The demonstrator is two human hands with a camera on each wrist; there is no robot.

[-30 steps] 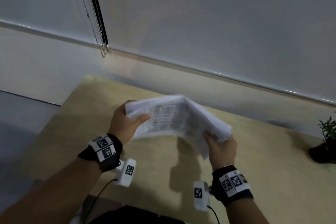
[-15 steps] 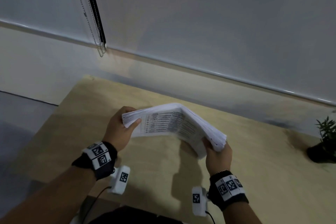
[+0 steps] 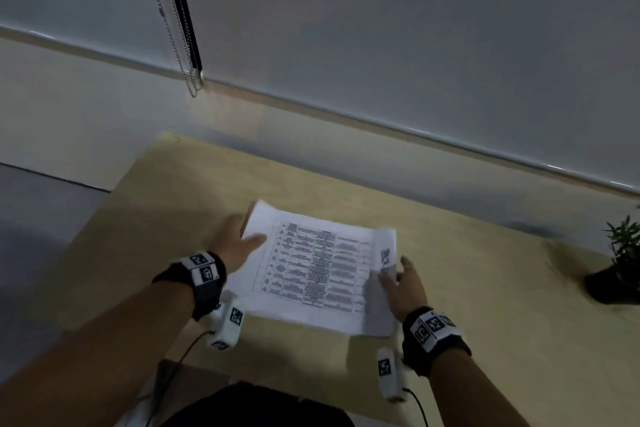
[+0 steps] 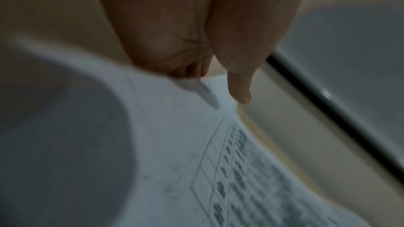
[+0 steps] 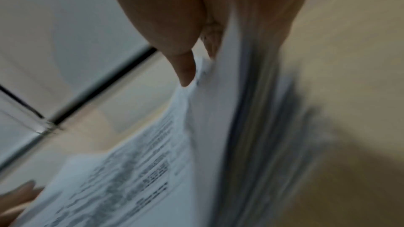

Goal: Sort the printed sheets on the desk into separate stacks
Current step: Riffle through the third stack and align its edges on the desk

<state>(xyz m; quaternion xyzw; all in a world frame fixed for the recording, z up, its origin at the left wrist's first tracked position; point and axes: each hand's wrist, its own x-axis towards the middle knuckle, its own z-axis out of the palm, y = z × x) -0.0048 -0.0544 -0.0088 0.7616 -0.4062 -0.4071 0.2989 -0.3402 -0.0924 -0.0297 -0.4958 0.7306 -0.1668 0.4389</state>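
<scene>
The print on the top sheet of the stack of printed sheets (image 3: 311,267) was too small and smeared to read from the head view; only a grid of rows showed. Both wrist views were blurred by motion. In the left wrist view, the fingers of the left hand (image 4: 196,28) vanished under the paper's edge, and a grey out-of-focus shape (image 4: 54,135) filled the picture at nine o'clock. In the right wrist view, the right hand (image 5: 218,15) was cut off at twelve o'clock. At three o'clock in the head view, the potted plant (image 3: 620,263) ran off the edge.
</scene>
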